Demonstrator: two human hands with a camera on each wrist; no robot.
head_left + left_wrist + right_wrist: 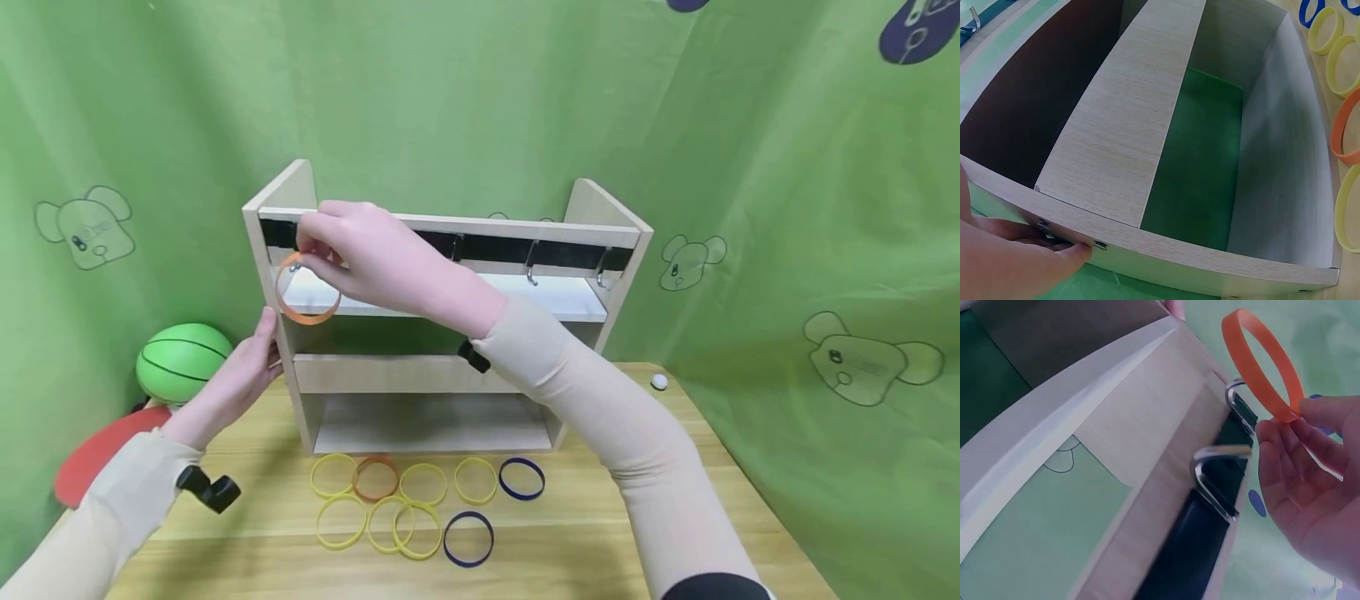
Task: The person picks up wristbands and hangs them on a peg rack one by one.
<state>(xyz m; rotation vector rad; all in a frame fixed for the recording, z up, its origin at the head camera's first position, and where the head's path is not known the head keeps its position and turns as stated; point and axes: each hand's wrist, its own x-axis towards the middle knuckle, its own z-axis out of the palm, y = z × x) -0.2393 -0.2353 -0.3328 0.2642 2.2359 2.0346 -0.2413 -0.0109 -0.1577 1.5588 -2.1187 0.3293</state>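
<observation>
My right hand (382, 254) pinches an orange silicone wristband (306, 318) between thumb and fingertips at the upper left of a wooden rack (397, 373). In the right wrist view the band hangs in the air beside a metal hook (1235, 400), with a second hook (1200, 472) nearer the camera. Whether the band touches the far hook I cannot tell. My left hand (243, 367) rests against the outside of the rack's left side panel (1116, 232), thumb and fingers touching it. More hooks (532, 265) line the black strip along the rack's top rail.
Several yellow wristbands (341, 543), an orange one (358, 492) and two blue ones (447, 553) lie on the wooden table (570, 542) before the rack. A green ball (180, 362) and a red paddle (105, 454) are at the left. A small white ball (659, 382) sits at the right.
</observation>
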